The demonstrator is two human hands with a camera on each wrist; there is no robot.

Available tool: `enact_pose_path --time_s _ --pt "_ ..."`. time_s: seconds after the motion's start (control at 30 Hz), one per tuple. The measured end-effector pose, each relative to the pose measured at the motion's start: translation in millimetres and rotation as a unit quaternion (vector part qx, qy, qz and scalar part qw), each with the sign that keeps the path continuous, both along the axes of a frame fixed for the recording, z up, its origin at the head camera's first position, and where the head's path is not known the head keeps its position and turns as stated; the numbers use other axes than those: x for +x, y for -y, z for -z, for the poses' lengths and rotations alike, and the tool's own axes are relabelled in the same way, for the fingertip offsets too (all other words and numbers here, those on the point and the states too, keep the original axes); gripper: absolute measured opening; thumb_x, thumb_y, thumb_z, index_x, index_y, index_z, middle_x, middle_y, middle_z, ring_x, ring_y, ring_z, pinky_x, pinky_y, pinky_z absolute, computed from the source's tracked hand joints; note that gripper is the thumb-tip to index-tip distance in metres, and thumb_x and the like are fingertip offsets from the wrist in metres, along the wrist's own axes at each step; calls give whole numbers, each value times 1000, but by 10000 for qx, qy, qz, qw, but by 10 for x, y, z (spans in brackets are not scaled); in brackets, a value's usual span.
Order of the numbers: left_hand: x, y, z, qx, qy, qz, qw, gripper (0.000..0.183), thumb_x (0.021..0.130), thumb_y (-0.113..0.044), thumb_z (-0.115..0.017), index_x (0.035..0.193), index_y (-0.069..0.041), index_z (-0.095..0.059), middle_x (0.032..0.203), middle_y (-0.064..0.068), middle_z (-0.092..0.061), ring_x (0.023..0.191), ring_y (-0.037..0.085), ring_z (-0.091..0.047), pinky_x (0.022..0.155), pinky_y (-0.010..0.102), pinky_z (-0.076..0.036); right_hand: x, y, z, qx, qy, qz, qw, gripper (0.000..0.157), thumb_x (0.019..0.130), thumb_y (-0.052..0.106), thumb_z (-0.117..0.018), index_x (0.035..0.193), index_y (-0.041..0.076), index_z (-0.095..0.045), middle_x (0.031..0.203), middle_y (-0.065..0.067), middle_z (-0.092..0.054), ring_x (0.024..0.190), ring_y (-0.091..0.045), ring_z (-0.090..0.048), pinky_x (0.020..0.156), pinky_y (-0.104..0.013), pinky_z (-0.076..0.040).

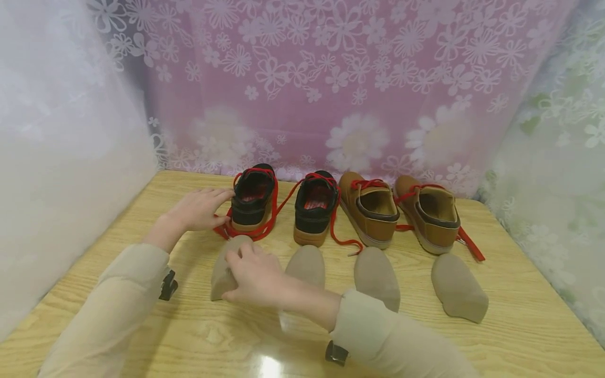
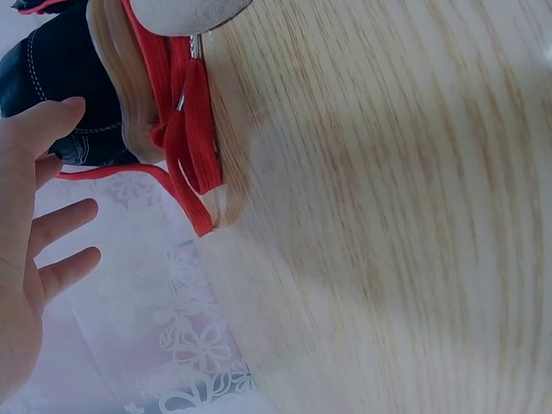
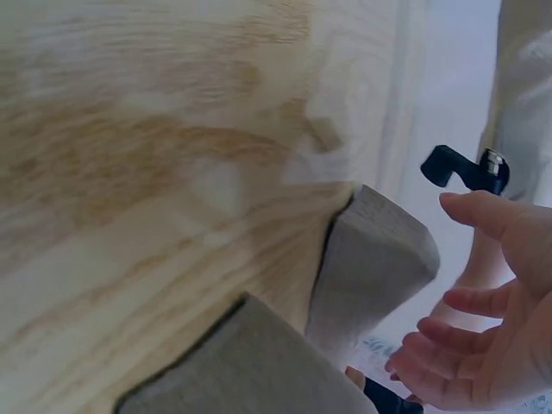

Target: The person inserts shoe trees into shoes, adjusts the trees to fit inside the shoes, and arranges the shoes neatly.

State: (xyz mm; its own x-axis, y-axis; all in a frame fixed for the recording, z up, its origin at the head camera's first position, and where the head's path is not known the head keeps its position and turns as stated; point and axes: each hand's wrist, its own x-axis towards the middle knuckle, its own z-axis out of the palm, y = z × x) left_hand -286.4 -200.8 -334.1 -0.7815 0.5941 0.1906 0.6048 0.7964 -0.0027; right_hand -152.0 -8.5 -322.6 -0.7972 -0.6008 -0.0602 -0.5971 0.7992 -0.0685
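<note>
My left hand [image 1: 200,209] is at the left side of the leftmost black shoe [image 1: 249,212], fingers spread. In the left wrist view the thumb [image 2: 52,121] lies over the shoe's dark upper; whether it touches I cannot tell. A red lace [image 2: 197,138] trails beside this shoe's sole. Over the leftmost beige toe-shaped shoe insert [image 1: 219,275], my right hand [image 1: 260,275] hovers with loosely bent fingers. The right wrist view shows a gap between those fingers and the grey-looking insert [image 3: 371,254], with nothing held.
A second black shoe [image 1: 314,210] and two brown shoes [image 1: 373,218], all red-laced, continue the row rightward. More beige inserts [image 1: 377,278] lie in front of them on the wooden table [image 1: 212,336]. Floral cloth [image 1: 302,105] hangs behind and on both sides.
</note>
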Motion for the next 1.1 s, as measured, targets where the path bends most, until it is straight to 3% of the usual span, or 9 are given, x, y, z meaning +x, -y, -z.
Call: enact_pose_path --time_s 0.1,0.23,0.57,1.1 --pt "1 0 -3 -2 8 -25 10000 58 83 -28 -65 134 -6 -46 132 15 -50 118 38 -47 95 54 -35 10 35 45 164 -291 -63 9994 51 75 53 -70 106 17 -51 110 -4 -48 104 -19 -47 65 -33 -46" --pt "9 -4 -5 -36 13 -52 10000 58 84 -27 -65 133 -6 -45 132 14 -50 116 38 -48 93 53 -37 12 63 108 381 -569 -186 9975 57 74 52 -71 114 16 -49 119 -8 -47 112 -23 -45 68 -35 -47" --pt "15 -12 -7 -37 90 -78 9999 58 84 -26 -65 134 -6 -45 133 14 -49 115 38 -50 90 53 -40 28 111 262 420 -660 -248 9966 48 73 45 -74 104 19 -47 97 -3 -44 92 -18 -46 53 -29 -38" --pt "9 2 -10 -53 12 -8 10000 58 83 -26 -66 134 -6 -46 132 14 -50 113 37 -51 90 52 -40 -14 163 332 768 -1156 -253 9900 46 73 42 -74 102 19 -48 95 -3 -44 87 -18 -45 52 -29 -40"
